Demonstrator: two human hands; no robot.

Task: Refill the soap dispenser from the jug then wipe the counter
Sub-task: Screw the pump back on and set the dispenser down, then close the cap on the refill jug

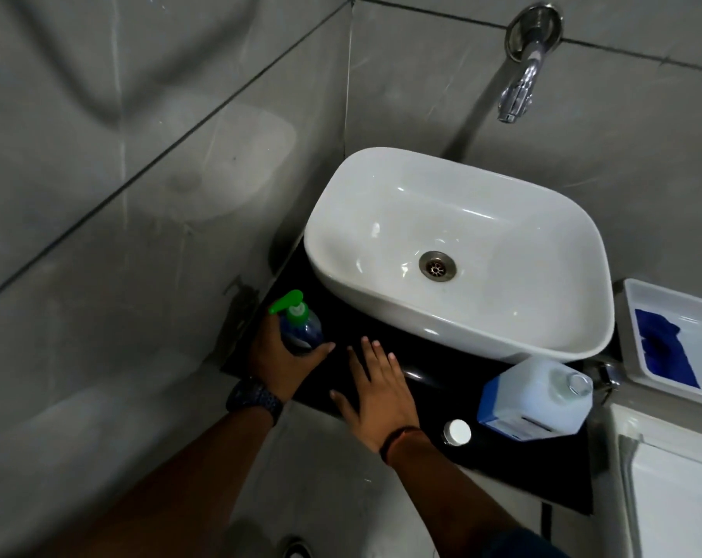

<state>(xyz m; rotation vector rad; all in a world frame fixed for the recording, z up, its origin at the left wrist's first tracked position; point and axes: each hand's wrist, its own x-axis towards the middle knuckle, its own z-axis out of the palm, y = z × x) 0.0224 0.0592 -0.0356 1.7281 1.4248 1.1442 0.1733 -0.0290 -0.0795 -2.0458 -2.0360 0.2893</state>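
At 8 o'clock off the white oval ceramic basin [422,316], the left hand [279,362] gripped the blue plastic soap dispenser with green pump [301,326]. Fingers and thumb were wrapped round its body. The bottle stood upright on the glossy black counter [514,465], close to the wall.

The right hand [375,390] sat at 3 o'clock of the bottle, not touching it. Fingers were straight and spread, palm down, holding nothing. Contact with the counter looked likely but I couldn't confirm it.

The translucent square plastic jug with blue label [536,400] sat at 5 o'clock off the basin, near the counter's right end and well apart from the dispenser. Its neck was open. The round white cap [457,431] lay on the counter at 8 o'clock of the jug, just beside it. Liquid level was hard to read.

Status, my read:
- **Jug:** prepped, cap off.
- **Pour:** the green pump head was seated on the dispenser, so either the pour hadn't started or the pump was already refitted. Hand and label hid the fill level, so can't call it.
- **Spill:** none visible on the black top, though the gloss would hide one.
- **Wipe:** not started by the look. The crumpled blue cloth [663,348] lay in the white rectangular tray [663,304] at 3 o'clock off the basin, off the counter, neither hand on it.
- **Left at minimum:** recap jug, wipe counter, possibly the whole pour.
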